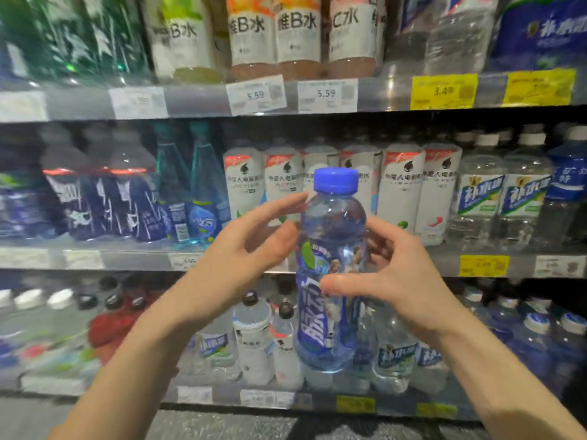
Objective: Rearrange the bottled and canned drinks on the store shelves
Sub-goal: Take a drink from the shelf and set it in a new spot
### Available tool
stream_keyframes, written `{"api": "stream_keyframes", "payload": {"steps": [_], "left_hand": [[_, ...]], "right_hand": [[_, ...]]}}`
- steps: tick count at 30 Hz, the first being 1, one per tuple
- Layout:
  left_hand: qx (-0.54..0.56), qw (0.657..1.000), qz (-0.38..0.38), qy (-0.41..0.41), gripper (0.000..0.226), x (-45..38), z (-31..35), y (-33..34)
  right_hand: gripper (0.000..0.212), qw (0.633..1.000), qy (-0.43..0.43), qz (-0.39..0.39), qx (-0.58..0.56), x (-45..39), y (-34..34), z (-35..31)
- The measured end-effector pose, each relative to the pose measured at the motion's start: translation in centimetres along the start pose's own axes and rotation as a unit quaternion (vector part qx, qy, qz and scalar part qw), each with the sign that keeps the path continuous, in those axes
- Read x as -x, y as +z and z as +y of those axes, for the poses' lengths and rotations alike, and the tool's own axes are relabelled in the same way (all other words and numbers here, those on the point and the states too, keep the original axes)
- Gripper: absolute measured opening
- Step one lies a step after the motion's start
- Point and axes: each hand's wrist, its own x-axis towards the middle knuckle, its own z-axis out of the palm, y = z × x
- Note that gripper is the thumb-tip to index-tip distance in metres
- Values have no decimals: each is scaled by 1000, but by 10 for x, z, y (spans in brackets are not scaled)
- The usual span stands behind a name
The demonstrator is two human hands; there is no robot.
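Bottle (330, 274): frame centre, off the shelves (197, 103), not yet placed.
Right hand (397, 274): grip pinching its label.
Left hand (241, 249): fingers spread, fingertips at its neck.
Progress: mid-move; placement pending.

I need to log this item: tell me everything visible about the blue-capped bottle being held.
The bottle is clear blue-tinted plastic with a blue screw cap, closed, and a blue-and-white label with a green patch. It stands upright in mid-air before the shelves. The right hand grips its middle, thumb across the label; the left hand sits beside it, fingers open.
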Motion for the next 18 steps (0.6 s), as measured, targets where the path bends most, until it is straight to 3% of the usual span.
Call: {"api": "stream_keyframes", "payload": {"steps": [1,5,10,18], "left_hand": [[0,1000,-2,-8,85,7,-2,-14],[-5,1000,-10,-4,71,38,-11,-51],[-65,991,107,43,93,65,-23,-103],[-127,961,240,56,82,87,-36,-216]], "right_hand": [[67,1000,-5,0,-16,-5,9,-4],[63,997,-31,0,-72,-30,53,-21],[66,992,-57,-29,-110,-65,127,-41],[66,987,-81,-91,-100,-136,251,-56]]}}
